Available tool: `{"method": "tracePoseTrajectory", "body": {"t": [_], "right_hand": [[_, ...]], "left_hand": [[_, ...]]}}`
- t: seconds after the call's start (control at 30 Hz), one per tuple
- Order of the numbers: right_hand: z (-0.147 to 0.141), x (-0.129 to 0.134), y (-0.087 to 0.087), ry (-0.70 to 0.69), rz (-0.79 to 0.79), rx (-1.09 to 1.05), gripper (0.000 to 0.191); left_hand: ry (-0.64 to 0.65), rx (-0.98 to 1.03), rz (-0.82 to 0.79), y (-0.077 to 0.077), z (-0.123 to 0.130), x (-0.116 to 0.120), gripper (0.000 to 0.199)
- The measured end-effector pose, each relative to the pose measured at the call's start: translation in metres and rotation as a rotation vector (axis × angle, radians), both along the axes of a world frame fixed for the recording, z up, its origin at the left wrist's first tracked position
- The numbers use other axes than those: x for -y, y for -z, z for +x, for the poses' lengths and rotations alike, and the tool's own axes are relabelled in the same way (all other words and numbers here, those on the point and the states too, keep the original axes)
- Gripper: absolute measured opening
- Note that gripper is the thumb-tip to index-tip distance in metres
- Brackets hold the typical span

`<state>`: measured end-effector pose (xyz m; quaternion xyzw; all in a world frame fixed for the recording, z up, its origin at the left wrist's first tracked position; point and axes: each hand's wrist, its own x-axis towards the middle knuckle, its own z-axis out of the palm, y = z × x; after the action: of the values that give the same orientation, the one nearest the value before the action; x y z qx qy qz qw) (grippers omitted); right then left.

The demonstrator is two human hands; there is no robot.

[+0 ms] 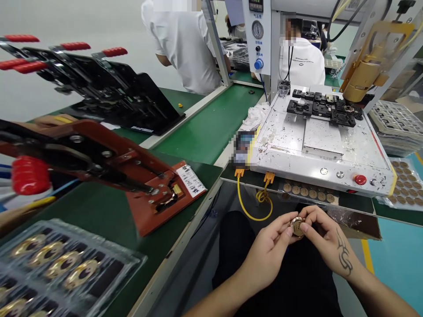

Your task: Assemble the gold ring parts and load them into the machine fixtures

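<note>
Fingers [283,243] of the left hand [266,253] and right hand [327,240] are drawn nearly together, gripping 1 round gold-rimmed piece [298,227] above a dark-clad lap [297,284]: the left thumb and fingers pinch its left edge, while the right thumb presses its face near the right edge. At far left, a clear tray [134,267] of gold rings [73,281] lies on the green table [99,207]; near it stands a rust-red clamp [109,149], with a black fixture [139,101] beyond. Rightward, 2 orange plugs [239,173] sit at the front of a white machine [284,136], which carries black blocks [322,105] near a gold cylinder [358,83]. Brown discs [304,192] lie in 1 row by the machine's front edge, and more lie at far right.
</note>
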<state>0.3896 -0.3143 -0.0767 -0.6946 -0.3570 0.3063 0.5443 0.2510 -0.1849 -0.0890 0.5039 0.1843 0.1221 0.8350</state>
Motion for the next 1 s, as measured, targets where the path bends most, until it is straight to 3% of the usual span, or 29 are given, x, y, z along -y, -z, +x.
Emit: {"method": "tracePoseTrajectory", "body": {"t": [0.17, 0.37, 0.43, 0.53, 0.63, 0.73, 0.83, 1.0], "right_hand": [[-0.003, 0.0, 0.003, 0.014, 0.008, 0.122, 0.022], [-0.001, 0.003, 0.015, 0.042, -0.023, 0.398, 0.013], [0.002, 0.003, 0.017, -0.023, -0.043, 0.438, 0.01], [0.005, -0.001, 0.015, -0.19, 0.027, 0.487, 0.019], [0.005, -0.01, 0.008, -0.149, 0.094, 0.353, 0.011], [0.001, -0.021, 0.003, -0.054, 0.061, -0.003, 0.024], [-0.005, -0.031, 0.005, -0.05, 0.052, -0.236, 0.032], [-0.011, -0.039, 0.011, -0.118, 0.091, -0.189, 0.029]], "left_hand": [[-0.015, -0.003, 0.076, 0.003, 0.0, 0.004, 0.043], [-0.073, -0.06, 0.342, 0.014, -0.001, 0.006, 0.034], [-0.032, -0.056, 0.445, 0.014, -0.003, 0.002, 0.038], [0.077, -0.066, 0.605, 0.005, -0.006, -0.01, 0.051], [-0.002, -0.057, 0.535, -0.006, -0.008, -0.022, 0.053], [-0.146, -0.063, 0.345, -0.014, -0.01, -0.027, 0.053], [-0.141, -0.104, 0.27, -0.019, -0.013, -0.025, 0.032], [-0.172, -0.147, 0.313, -0.029, -0.021, -0.025, 0.019]]}}
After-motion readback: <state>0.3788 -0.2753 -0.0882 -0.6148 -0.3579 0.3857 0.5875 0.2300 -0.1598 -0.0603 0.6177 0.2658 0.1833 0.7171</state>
